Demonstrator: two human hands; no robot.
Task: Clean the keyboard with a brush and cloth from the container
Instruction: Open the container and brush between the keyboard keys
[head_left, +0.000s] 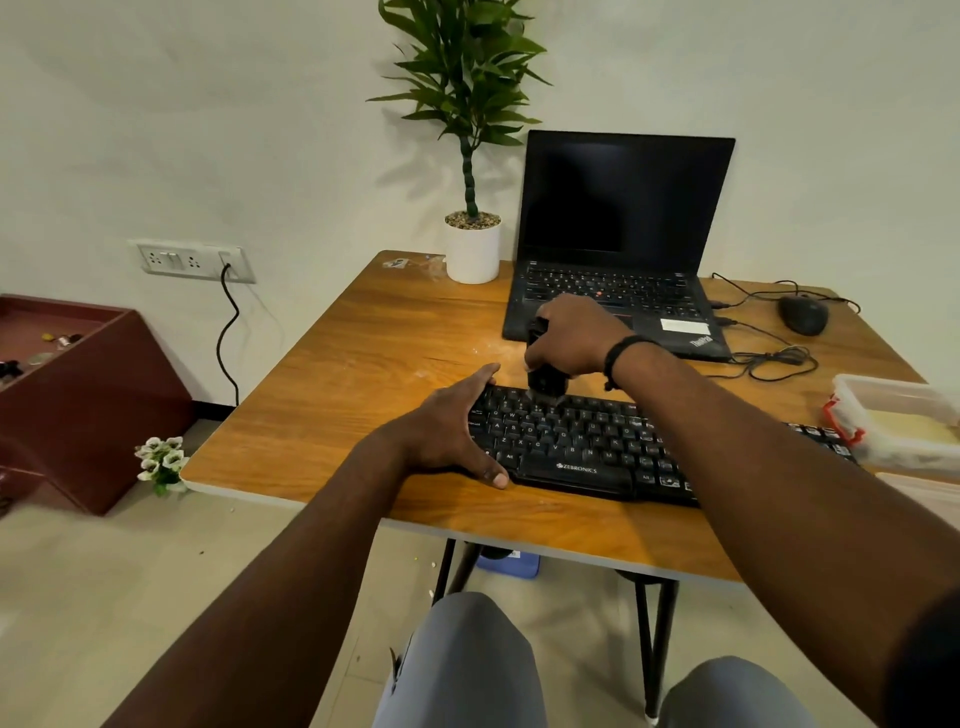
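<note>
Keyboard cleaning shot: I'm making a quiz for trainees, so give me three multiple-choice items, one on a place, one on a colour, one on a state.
1. Where does the container stand?
A. at the table's right edge, over the keyboard's right end
B. behind the plant pot
C. on the laptop

2. What colour is the plant pot?
A. red
B. white
C. black

3. What is the right hand doing?
A. lying flat on the mouse
B. hanging idle
C. gripping a black brush with its bristles on the top key rows

Answers:
1 A, the clear box sits at the right edge of the table and hides the right end of the keyboard.
2 B, the pot is plain white.
3 C, fingers curl round the brush above the keys while the left hand steadies the keyboard's left end.
</note>
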